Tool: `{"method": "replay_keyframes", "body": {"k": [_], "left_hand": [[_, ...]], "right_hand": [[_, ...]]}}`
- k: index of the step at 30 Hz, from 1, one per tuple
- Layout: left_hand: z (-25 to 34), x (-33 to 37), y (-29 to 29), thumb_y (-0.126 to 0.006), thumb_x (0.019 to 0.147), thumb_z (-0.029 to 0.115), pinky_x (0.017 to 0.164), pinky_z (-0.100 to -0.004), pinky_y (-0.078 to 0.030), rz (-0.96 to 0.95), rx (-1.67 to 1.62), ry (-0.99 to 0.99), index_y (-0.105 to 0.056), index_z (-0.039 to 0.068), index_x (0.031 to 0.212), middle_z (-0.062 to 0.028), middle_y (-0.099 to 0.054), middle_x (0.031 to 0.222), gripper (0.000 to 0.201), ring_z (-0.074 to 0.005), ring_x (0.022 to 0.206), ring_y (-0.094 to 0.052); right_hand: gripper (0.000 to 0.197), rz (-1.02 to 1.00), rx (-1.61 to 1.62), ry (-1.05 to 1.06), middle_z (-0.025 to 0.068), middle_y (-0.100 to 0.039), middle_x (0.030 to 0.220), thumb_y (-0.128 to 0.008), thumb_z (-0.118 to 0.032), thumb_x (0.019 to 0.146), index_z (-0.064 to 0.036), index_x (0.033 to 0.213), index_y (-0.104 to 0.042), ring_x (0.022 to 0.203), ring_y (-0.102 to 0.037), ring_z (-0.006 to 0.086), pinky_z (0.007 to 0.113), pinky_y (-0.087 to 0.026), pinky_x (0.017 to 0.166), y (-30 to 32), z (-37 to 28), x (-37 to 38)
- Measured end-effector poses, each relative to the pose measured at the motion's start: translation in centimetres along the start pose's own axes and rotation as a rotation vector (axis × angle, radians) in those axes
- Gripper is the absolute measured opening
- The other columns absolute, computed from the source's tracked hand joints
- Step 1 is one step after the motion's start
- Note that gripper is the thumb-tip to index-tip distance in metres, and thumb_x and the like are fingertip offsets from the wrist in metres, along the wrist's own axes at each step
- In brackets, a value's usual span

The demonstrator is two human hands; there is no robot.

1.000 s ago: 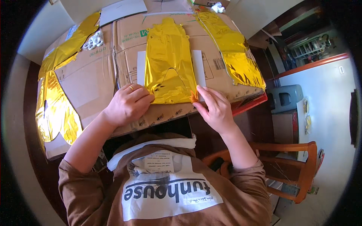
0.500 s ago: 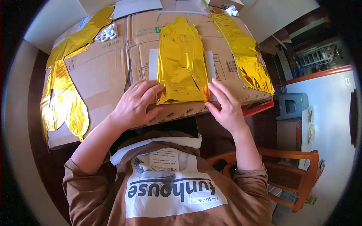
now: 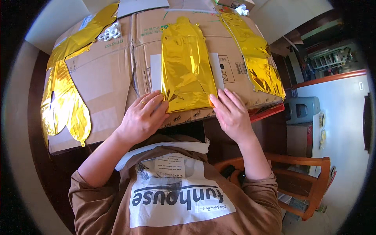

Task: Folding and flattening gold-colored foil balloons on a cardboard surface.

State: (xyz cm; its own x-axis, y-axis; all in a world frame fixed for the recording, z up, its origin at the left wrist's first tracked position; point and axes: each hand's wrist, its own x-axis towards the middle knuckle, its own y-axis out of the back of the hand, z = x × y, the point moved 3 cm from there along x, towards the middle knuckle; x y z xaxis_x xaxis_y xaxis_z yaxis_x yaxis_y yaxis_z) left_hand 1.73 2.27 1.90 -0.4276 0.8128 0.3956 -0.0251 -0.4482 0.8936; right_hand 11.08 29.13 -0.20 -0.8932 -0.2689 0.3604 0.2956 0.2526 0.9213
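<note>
A flat, gold foil balloon (image 3: 186, 66), folded into a long shape with a narrow top, lies in front of me over a white sheet (image 3: 156, 72). My left hand (image 3: 144, 113) pinches its near left corner, with a ring on one finger. At the near right corner, my right hand (image 3: 232, 113) holds the foil between thumb and bent fingers. The foil's near edge runs between both hands, close to the front edge of the cardboard (image 3: 102, 86). Both thumbs are partly hidden.
More flat gold foil balloons lie at the left (image 3: 74, 105) and the right (image 3: 254, 51) of the cardboard. White ring-shaped pieces (image 3: 109, 32) sit at the far left. A wooden chair (image 3: 301, 180) stands at my right, and a grey plastic stool (image 3: 303, 109) lies beyond it.
Both hands have drawn the foil's near end slightly toward me, and its surface looks smoother and tauter. The fingers have moved in closer on the corners.
</note>
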Motion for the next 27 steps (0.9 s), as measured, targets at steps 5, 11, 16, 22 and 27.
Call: {"method": "replay_keyframes", "body": {"k": [5, 11, 16, 22, 27], "left_hand": [[0.3, 0.2, 0.4, -0.082, 0.078, 0.015, 0.102, -0.0464, -0.053, -0.006, -0.021, 0.015, -0.067, 0.001, 0.116, -0.0168, -0.063, 0.119, 0.043, -0.0363, 0.117, -0.064], [0.2, -0.1, 0.1, -0.082, 0.078, 0.016, 0.102, -0.0486, -0.053, 0.016, -0.02, 0.02, -0.068, 0.001, 0.116, -0.0162, -0.063, 0.118, 0.043, -0.0366, 0.117, -0.063], [0.1, 0.5, 0.6, -0.082, 0.078, 0.014, 0.104, -0.0514, -0.05, 0.012, -0.019, 0.013, -0.068, 0.002, 0.113, -0.0139, -0.064, 0.113, 0.039, -0.0339, 0.113, -0.064], [-0.9, 0.8, 0.5, -0.079, 0.081, 0.01, 0.107, -0.0532, -0.047, 0.017, -0.069, 0.031, -0.069, 0.004, 0.105, -0.0114, -0.065, 0.109, 0.026, -0.0321, 0.111, -0.064], [-1.0, 1.1, 0.4, -0.078, 0.083, 0.01, 0.109, -0.0538, -0.045, 0.027, -0.093, 0.049, -0.069, 0.003, 0.103, -0.0117, -0.064, 0.107, 0.024, -0.0349, 0.118, -0.063]], "right_hand": [[0.06, 0.022, -0.039, -0.104, 0.0276, -0.044, 0.15, -0.07, -0.02, 0.092, -0.0068, 0.147, -0.048, 0.133, -0.051, 0.0442, 0.062, -0.038, 0.112, 0.0, -3.4, -0.3], [0.077, -0.061, -0.034, -0.228, 0.0354, -0.032, 0.155, -0.076, -0.031, 0.088, -0.0149, 0.155, -0.042, 0.137, -0.039, 0.0573, 0.067, -0.033, 0.112, -1.9, -7.0, -0.9], [0.078, -0.095, -0.025, -0.284, 0.0335, -0.027, 0.16, -0.072, -0.035, 0.091, -0.0216, 0.159, -0.037, 0.145, -0.03, 0.055, 0.065, -0.027, 0.116, -2.3, -7.0, -1.0], [0.075, -0.078, 0.021, -0.234, 0.0315, -0.029, 0.16, -0.068, -0.039, 0.093, -0.0192, 0.159, -0.038, 0.142, -0.035, 0.0526, 0.062, -0.031, 0.115, -1.5, -5.9, -0.8], [0.071, 0.107, 0.19, -0.243, 0.0304, -0.046, 0.15, -0.061, -0.04, 0.1, -0.0035, 0.156, -0.036, 0.127, -0.054, 0.0438, 0.051, -0.042, 0.107, -0.5, -2.4, -0.4]]}}
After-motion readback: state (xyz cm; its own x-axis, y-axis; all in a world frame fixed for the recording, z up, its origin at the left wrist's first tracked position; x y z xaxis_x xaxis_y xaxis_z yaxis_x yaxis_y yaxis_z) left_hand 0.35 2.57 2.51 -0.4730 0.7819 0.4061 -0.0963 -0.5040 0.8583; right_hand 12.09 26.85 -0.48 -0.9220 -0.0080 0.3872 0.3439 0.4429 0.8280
